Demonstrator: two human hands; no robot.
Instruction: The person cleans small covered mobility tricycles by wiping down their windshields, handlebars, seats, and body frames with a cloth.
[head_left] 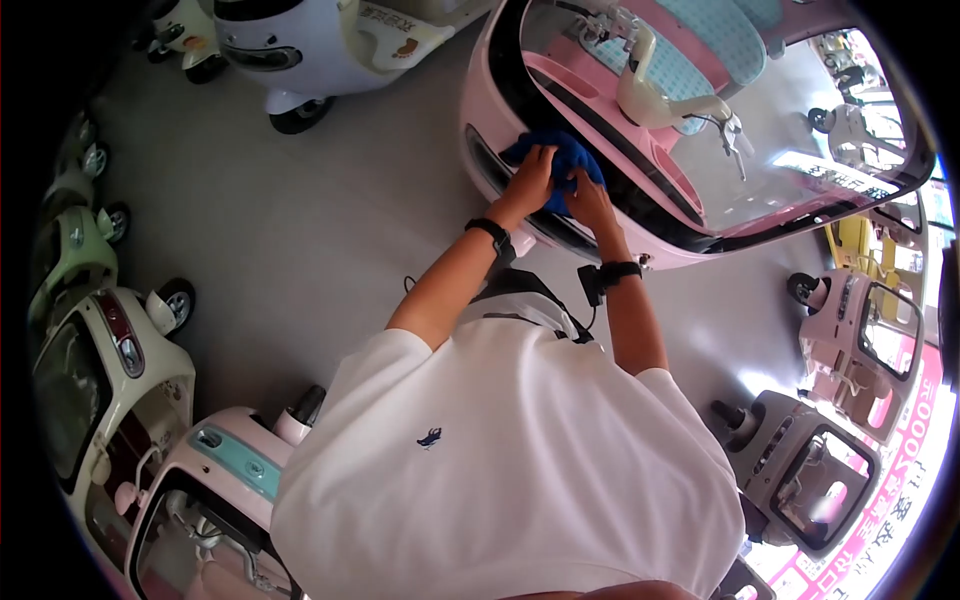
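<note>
A bunched dark-blue cloth (570,155) lies against the front of a pink enclosed electric vehicle (625,225), near its dark light strip. My left hand (530,182) grips the cloth from the left side, its fingers bent into the fabric. Close beside it, my right hand (590,198) has its fingers closed on the cloth's right part. Some fingertips are hidden in the folds. Behind the vehicle's clear windscreen stand cream handlebars (650,95) and a pale-blue patterned seat (690,50).
A pale lilac scooter (290,45) stands at the upper left. Several small vehicles line the left, including a cream one (140,350) and a pink-and-teal one (235,455). At right are a grey vehicle (800,470) and a pink one (850,340). Grey floor (330,210) lies between them.
</note>
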